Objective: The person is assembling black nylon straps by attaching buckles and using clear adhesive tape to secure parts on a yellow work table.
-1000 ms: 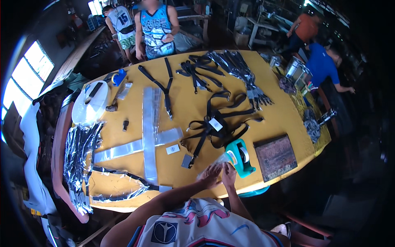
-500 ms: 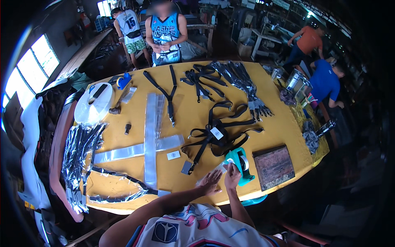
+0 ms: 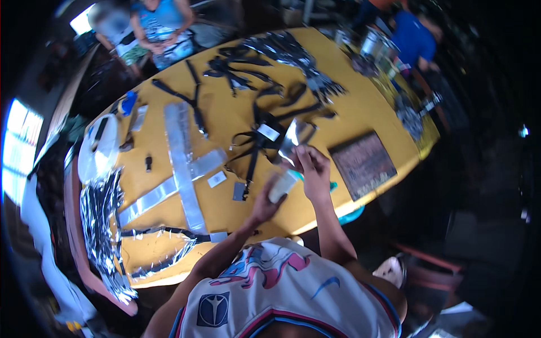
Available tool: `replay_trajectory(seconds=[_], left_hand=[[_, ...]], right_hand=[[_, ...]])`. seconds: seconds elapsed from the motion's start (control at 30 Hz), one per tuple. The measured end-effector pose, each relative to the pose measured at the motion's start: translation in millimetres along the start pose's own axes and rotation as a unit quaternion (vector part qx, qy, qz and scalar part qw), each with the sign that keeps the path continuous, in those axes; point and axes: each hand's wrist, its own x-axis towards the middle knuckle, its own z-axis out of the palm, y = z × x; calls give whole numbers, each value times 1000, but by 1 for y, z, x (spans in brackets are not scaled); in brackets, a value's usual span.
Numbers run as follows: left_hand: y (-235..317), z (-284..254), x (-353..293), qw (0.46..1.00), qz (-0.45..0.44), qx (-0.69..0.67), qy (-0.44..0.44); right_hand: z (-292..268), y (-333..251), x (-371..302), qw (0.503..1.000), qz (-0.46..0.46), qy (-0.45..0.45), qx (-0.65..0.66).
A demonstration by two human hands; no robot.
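My right hand (image 3: 314, 169) pinches a shiny strip of clear plastic (image 3: 290, 139) and lifts it above the table. Lower and to the left, my left hand (image 3: 267, 197), blurred, has its fingers around a pale rectangular card (image 3: 283, 187). Behind my right wrist, the teal tape dispenser (image 3: 333, 186) is mostly hidden. Just beyond my hands, black elastic suspenders (image 3: 260, 138) lie in a tangle with a white tag (image 3: 267, 132) on top. Another white tag (image 3: 216, 179) rests left of them, beside a grey card (image 3: 239, 191).
Clear plastic sleeves (image 3: 179, 152) cross at centre left. Bagged black straps (image 3: 101, 225) lie at the left edge, near a white disc (image 3: 90, 152). A worn dark board (image 3: 363, 163) sits to the right. More suspenders (image 3: 194, 98) lie farther back. People stand beyond the yellow table (image 3: 220, 124).
Both hands have risen from the table beside the tape dispenser. The clear strip is now lifted in my right hand, and the pale card shows in my left. The whole view has shifted and tilted.
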Motion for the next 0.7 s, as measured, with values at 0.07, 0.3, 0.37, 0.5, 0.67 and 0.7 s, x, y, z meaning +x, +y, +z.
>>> replay_trajectory(seconds=[0.07,0.3,0.37,0.5,0.67,0.7], left_hand=[[52,-33,5,954,-55,-292,-45],[131,-58,11,892,-50,-448,-30],[126,-60,11,920,-109,-376,34],[123,-62,6,924,-145,-347,64],[123,-57,3,913,-141,-378,49],[122,-58,1,904,-138,-403,35]], right_hand=[[0,-8,6,1000,-2,8,22],[1,-2,3,995,11,28,93],[0,-1,0,994,-6,46,103],[-6,-2,-3,993,-2,60,97],[-14,-11,1,983,-39,124,132],[-13,-14,1,979,-46,136,142]])
